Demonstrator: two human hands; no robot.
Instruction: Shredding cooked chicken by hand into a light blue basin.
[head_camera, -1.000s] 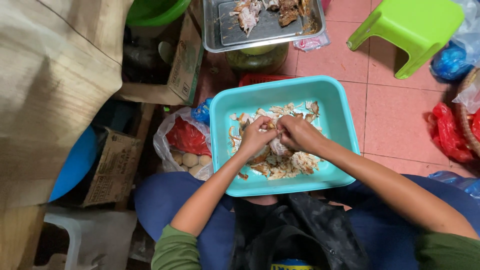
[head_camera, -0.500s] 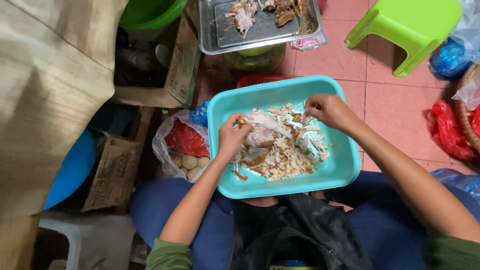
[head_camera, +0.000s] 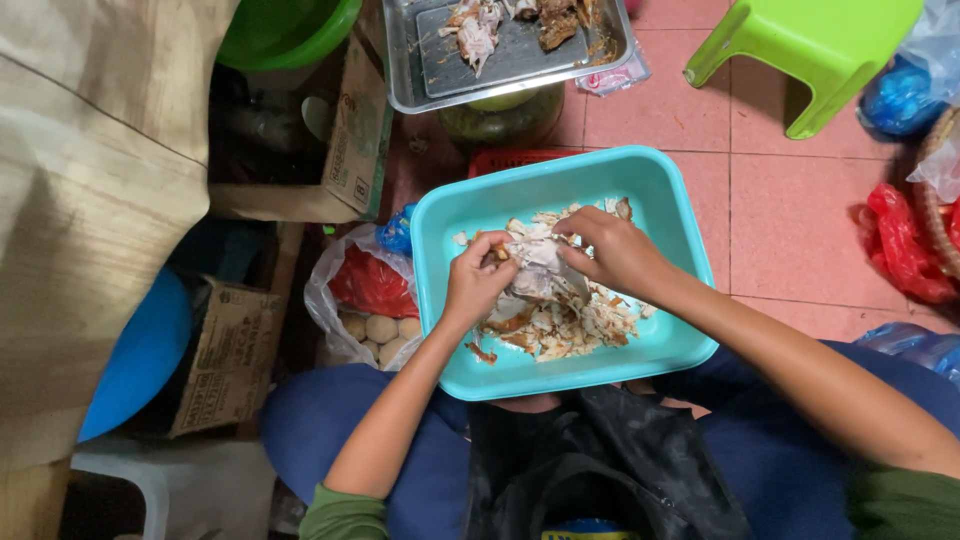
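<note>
Left hand (head_camera: 478, 283) and right hand (head_camera: 615, 252) both pinch chunk of cooked meat (head_camera: 540, 268) over teal tub (head_camera: 678, 225) balanced on lap. Risk: hard tug tips tub, shreds spill onto tiled floor (head_camera: 790, 190); greasy piece may slip free.

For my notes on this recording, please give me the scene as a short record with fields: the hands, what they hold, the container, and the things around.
left hand: left hand grips one end of the piece of cooked meat
right hand: right hand grips the other end of the same piece
container: turquoise tub on the person's lap, with shredded meat lying in it
above the tub: metal tray with more meat pieces
floor, upper right: green plastic stool on pink tiles
left of the tub: clear bag of round pale items; cardboard boxes
</note>
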